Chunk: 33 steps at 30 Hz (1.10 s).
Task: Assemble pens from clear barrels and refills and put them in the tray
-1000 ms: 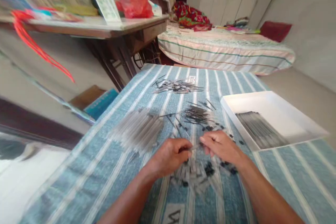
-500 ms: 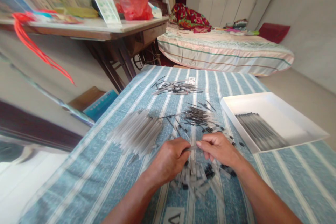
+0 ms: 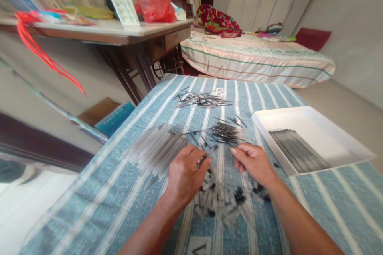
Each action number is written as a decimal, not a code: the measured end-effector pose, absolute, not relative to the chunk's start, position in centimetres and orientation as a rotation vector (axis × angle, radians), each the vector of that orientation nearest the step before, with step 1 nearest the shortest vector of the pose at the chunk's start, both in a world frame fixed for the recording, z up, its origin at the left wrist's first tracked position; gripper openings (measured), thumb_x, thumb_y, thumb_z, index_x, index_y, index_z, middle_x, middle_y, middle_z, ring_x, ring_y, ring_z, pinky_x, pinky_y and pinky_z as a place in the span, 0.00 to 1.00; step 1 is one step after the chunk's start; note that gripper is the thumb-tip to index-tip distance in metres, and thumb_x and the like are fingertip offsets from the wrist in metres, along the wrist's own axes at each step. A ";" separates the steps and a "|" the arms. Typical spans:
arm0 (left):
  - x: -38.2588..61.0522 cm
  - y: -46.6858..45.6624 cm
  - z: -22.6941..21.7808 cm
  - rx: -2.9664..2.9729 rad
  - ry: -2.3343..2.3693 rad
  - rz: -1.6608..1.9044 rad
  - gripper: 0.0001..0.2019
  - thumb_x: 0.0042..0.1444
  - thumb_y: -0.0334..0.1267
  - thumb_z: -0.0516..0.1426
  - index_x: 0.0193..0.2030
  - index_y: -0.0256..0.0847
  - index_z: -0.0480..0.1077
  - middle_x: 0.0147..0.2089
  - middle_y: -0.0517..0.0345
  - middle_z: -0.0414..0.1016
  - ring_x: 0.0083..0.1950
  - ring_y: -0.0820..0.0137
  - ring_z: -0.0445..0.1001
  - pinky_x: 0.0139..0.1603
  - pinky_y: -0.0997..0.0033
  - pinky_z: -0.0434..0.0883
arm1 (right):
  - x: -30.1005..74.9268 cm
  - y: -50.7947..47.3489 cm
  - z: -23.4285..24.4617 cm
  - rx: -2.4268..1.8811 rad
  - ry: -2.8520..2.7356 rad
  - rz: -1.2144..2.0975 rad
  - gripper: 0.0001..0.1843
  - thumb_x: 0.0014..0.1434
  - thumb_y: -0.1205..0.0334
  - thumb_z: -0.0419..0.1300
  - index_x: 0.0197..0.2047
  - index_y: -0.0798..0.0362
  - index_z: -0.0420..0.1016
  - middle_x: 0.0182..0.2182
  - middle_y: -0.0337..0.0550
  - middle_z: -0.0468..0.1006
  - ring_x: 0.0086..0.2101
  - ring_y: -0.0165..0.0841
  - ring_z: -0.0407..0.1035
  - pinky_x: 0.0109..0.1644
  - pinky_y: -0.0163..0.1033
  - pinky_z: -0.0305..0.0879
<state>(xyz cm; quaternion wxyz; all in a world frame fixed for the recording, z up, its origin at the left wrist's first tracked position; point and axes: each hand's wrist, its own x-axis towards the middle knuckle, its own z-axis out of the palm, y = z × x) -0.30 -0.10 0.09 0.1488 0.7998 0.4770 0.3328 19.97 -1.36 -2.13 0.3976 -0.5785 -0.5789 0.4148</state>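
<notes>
Pale tube piece (image 3: pixel 212 151), dark at one end: over the cloth-covered bench (image 3: pixel 119 195), projecting from the left hand (image 3: pixel 185 171). Left grip: thumb and fingers pinched on it. Right hand (image 3: pixel 253 162): apart from the piece; thumb against curled fingers, cannot tell whether anything is held. Thin dark rods (image 3: pixel 226 131) beyond the hands; short pale pieces (image 3: pixel 221 199) nearer; white tray (image 3: pixel 326 135) at right, containing grey rods (image 3: pixel 296 149).

Left hand (image 3: pixel 186 170) holding small piece (image 3: pixel 212 151), right hand (image 3: pixel 253 163) near black rods (image 3: pixel 225 132)
</notes>
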 end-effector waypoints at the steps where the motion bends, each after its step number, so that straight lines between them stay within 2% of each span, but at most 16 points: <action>1: -0.4 0.0 0.2 2.200 1.396 1.013 0.07 0.53 0.38 0.55 0.28 0.38 0.71 0.28 0.58 0.69 0.29 0.72 0.67 0.31 0.73 0.65 | 20.2 -1.2 -2.3 -1.491 -1.435 1.018 0.18 0.56 0.51 0.54 0.21 0.54 0.65 0.14 0.35 0.70 0.14 0.26 0.61 0.20 0.30 0.56; 5: -0.7 0.3 0.6 1.752 1.439 1.132 0.07 0.49 0.39 0.58 0.28 0.38 0.72 0.24 0.61 0.68 0.24 0.75 0.65 0.25 0.76 0.62 | 21.0 -0.5 -3.3 -1.578 -1.394 0.910 0.13 0.54 0.53 0.55 0.26 0.54 0.68 0.15 0.33 0.67 0.15 0.27 0.60 0.20 0.31 0.55; 8: -0.6 0.6 0.7 1.442 1.350 1.166 0.07 0.47 0.40 0.59 0.29 0.38 0.73 0.20 0.64 0.67 0.22 0.76 0.63 0.22 0.77 0.59 | 21.1 -0.1 -3.9 -1.627 -1.515 0.744 0.11 0.54 0.55 0.54 0.27 0.53 0.69 0.16 0.34 0.66 0.19 0.28 0.61 0.24 0.32 0.56; 11: -0.6 0.8 0.8 1.283 1.298 1.198 0.07 0.45 0.40 0.60 0.27 0.37 0.72 0.18 0.65 0.66 0.20 0.77 0.61 0.20 0.78 0.57 | 21.1 0.1 -4.0 -1.706 -1.690 0.555 0.10 0.55 0.57 0.53 0.28 0.52 0.72 0.20 0.36 0.71 0.24 0.31 0.66 0.29 0.33 0.58; 13: -0.7 0.9 0.9 1.225 1.293 1.207 0.08 0.45 0.40 0.61 0.25 0.36 0.72 0.17 0.65 0.66 0.19 0.78 0.60 0.20 0.78 0.56 | 21.1 0.2 -3.9 -1.787 -1.780 0.464 0.09 0.55 0.59 0.53 0.32 0.50 0.74 0.24 0.38 0.76 0.28 0.33 0.69 0.33 0.34 0.59; 17: -0.7 1.0 1.3 1.154 1.251 1.208 0.08 0.45 0.39 0.61 0.24 0.36 0.71 0.17 0.64 0.67 0.19 0.79 0.60 0.21 0.78 0.57 | 21.0 0.3 -3.5 -1.957 -1.935 0.344 0.12 0.56 0.61 0.52 0.41 0.46 0.75 0.31 0.39 0.79 0.34 0.35 0.72 0.35 0.34 0.60; 21: -0.7 1.0 1.3 1.107 1.215 1.205 0.08 0.44 0.39 0.61 0.23 0.35 0.70 0.17 0.63 0.67 0.19 0.78 0.60 0.21 0.78 0.56 | 20.8 0.3 -3.3 -2.072 -2.075 0.244 0.15 0.58 0.61 0.51 0.47 0.47 0.73 0.33 0.42 0.80 0.34 0.37 0.73 0.36 0.36 0.60; 33: -0.6 1.2 1.4 1.047 1.220 1.211 0.07 0.44 0.37 0.60 0.25 0.34 0.71 0.17 0.63 0.68 0.18 0.79 0.60 0.21 0.78 0.57 | 21.1 0.3 -2.9 -2.212 -2.090 0.145 0.14 0.58 0.59 0.50 0.44 0.47 0.74 0.31 0.44 0.80 0.32 0.38 0.73 0.30 0.36 0.55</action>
